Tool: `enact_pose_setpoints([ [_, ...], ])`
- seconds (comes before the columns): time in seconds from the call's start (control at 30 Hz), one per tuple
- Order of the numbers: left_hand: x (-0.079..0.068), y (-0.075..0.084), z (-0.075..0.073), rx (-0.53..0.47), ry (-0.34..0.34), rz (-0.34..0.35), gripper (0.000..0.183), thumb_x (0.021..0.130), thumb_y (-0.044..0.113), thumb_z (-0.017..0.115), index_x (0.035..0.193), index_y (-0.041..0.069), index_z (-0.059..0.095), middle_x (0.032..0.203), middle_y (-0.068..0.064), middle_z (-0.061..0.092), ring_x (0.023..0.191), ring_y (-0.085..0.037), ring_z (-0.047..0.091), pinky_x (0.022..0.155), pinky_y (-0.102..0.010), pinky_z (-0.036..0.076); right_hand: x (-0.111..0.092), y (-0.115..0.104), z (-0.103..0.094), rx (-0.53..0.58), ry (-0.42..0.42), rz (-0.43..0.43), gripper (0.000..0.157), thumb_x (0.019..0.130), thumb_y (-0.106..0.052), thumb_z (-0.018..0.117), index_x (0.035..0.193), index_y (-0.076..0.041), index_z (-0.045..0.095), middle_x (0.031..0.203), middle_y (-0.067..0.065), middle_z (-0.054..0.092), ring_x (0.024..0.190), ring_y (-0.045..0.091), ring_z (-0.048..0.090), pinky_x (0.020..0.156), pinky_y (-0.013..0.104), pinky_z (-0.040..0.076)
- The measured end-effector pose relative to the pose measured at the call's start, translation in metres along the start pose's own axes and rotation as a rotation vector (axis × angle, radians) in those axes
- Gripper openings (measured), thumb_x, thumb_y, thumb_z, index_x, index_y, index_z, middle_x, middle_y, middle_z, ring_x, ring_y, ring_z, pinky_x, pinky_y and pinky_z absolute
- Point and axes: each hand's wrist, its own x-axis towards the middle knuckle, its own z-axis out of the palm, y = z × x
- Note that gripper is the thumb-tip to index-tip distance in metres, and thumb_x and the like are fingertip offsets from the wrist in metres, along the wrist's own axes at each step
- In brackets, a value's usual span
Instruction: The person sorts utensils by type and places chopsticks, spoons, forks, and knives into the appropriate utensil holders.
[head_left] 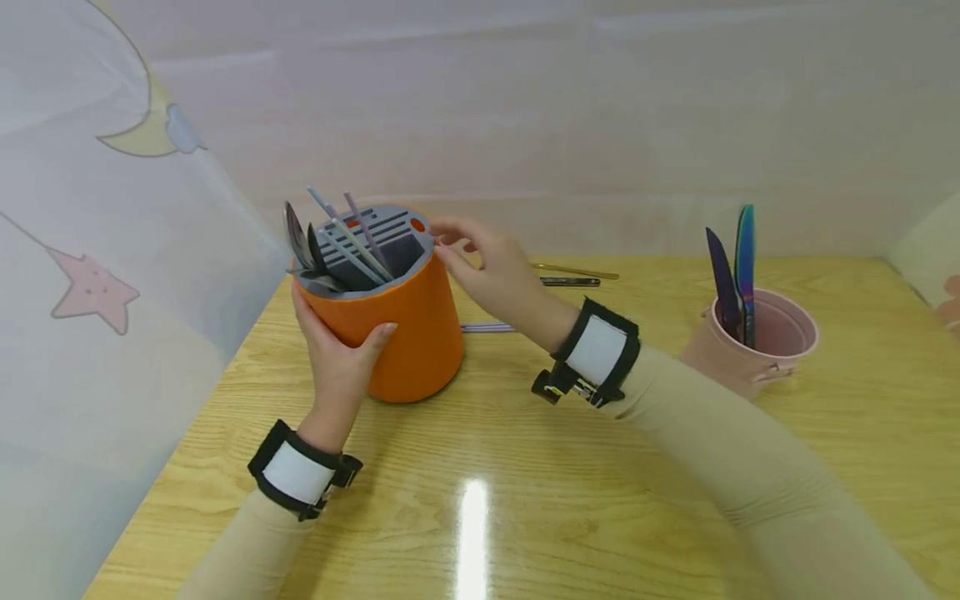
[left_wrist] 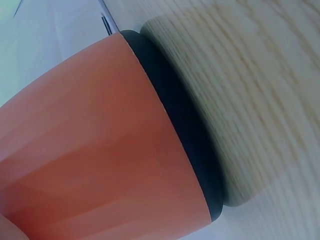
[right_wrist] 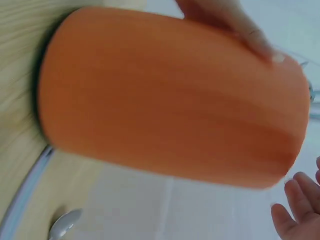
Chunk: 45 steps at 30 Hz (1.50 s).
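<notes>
An orange utensil holder (head_left: 416, 342) with a grey slotted top and a dark base stands at the table's left. My left hand (head_left: 337, 358) grips its left side, the thumb across the front. The right hand (head_left: 491, 262) is at the holder's right rim, its fingers loosely bent; in the right wrist view those fingertips (right_wrist: 297, 200) show just off the rim, holding nothing. Metal spoons (head_left: 297, 237) lean in the left part of the top. Several thin pastel sticks (head_left: 365, 242) slant out of the front compartment and slots.
A pink bucket (head_left: 731, 358) on the right holds two iridescent knives (head_left: 744, 267). Behind the right forearm lie a gold utensil (head_left: 577, 271), a dark-handled one (head_left: 570, 282) and lilac sticks (head_left: 487, 327). A spoon's bowl (right_wrist: 65, 222) shows on the table. A printed cloth wall (head_left: 525, 125) stands behind.
</notes>
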Motion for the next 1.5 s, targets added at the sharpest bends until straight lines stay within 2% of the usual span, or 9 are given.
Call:
enact_pose_setpoints([
  [0.1,0.000,0.000,-0.001,-0.018,-0.003,0.005,0.139,0.064,0.072,0.080,0.161,0.010,0.001,0.160,0.000,0.024,0.141,-0.019,0.033,0.118,-0.033,0.028,-0.012,0.020,-0.009,-0.027,0.007,0.024,0.025,0.100,-0.003,0.059,0.122,0.008,0.064,0.117,0.021,0.067,0.103,0.030,0.062,0.090,0.041,0.051],
  [0.23,0.001,-0.001,-0.003,-0.021,-0.007,0.009,0.139,0.065,0.071,0.080,0.161,0.010,0.001,0.160,-0.001,0.025,0.141,-0.020,0.034,0.118,-0.033,0.028,-0.024,0.043,-0.016,-0.096,-0.075,0.110,0.021,0.099,-0.001,0.059,0.116,0.009,0.067,0.116,0.024,0.066,0.100,0.033,0.061,0.084,0.045,0.051],
  [0.37,0.002,-0.001,-0.005,-0.018,-0.007,0.003,0.139,0.065,0.072,0.080,0.161,0.011,0.000,0.161,-0.001,0.024,0.141,-0.020,0.033,0.118,-0.033,0.028,-0.034,0.057,-0.020,-0.158,-0.145,0.201,0.023,0.100,-0.004,0.059,0.118,0.007,0.067,0.118,0.023,0.066,0.102,0.034,0.062,0.080,0.043,0.049],
  [0.57,0.002,-0.002,-0.004,-0.013,0.000,-0.005,0.140,0.064,0.073,0.079,0.161,0.010,-0.001,0.162,-0.002,0.023,0.141,-0.020,0.033,0.118,-0.034,0.028,-0.045,0.077,-0.020,-0.255,-0.245,0.321,0.026,0.101,-0.008,0.058,0.122,0.006,0.065,0.123,0.022,0.064,0.110,0.035,0.061,0.089,0.046,0.052],
  [0.77,0.002,-0.004,-0.004,-0.031,-0.003,0.010,0.140,0.065,0.071,0.080,0.161,0.009,0.000,0.161,-0.001,0.023,0.141,-0.020,0.033,0.119,-0.033,0.027,-0.052,0.098,-0.021,-0.348,-0.331,0.410,0.033,0.100,-0.007,0.059,0.127,0.012,0.060,0.129,0.028,0.059,0.120,0.041,0.056,0.102,0.051,0.047],
  [0.9,0.003,-0.003,-0.004,-0.039,-0.007,0.027,0.137,0.066,0.070,0.080,0.161,0.010,0.001,0.160,-0.003,0.024,0.141,-0.020,0.033,0.119,-0.034,0.027,-0.056,0.109,-0.021,-0.500,-0.398,0.407,0.033,0.098,-0.004,0.061,0.125,0.016,0.060,0.127,0.031,0.059,0.121,0.043,0.057,0.103,0.051,0.047],
  [1.07,0.002,-0.003,-0.004,-0.047,-0.010,0.025,0.137,0.066,0.070,0.081,0.161,0.011,0.001,0.160,-0.002,0.025,0.141,-0.020,0.033,0.118,-0.033,0.028,-0.061,0.118,-0.021,-0.680,-0.444,0.394,0.020,0.096,-0.003,0.062,0.109,0.011,0.067,0.110,0.025,0.066,0.102,0.039,0.065,0.085,0.049,0.055],
  [1.3,0.002,-0.001,-0.004,-0.048,-0.017,0.012,0.139,0.065,0.070,0.080,0.161,0.011,0.000,0.160,-0.001,0.024,0.141,-0.020,0.033,0.118,-0.032,0.029,-0.066,0.120,-0.017,-0.816,-0.473,0.381,0.014,0.097,-0.007,0.063,0.099,0.005,0.071,0.097,0.019,0.068,0.093,0.038,0.067,0.077,0.052,0.057],
  [1.5,0.002,0.000,-0.003,-0.046,-0.014,0.021,0.138,0.066,0.070,0.080,0.161,0.011,0.000,0.161,-0.001,0.023,0.141,-0.020,0.033,0.118,-0.033,0.028,-0.065,0.120,-0.012,-0.957,-0.506,0.301,0.016,0.096,0.001,0.057,0.088,0.000,0.070,0.088,0.016,0.070,0.086,0.035,0.068,0.076,0.052,0.057],
])
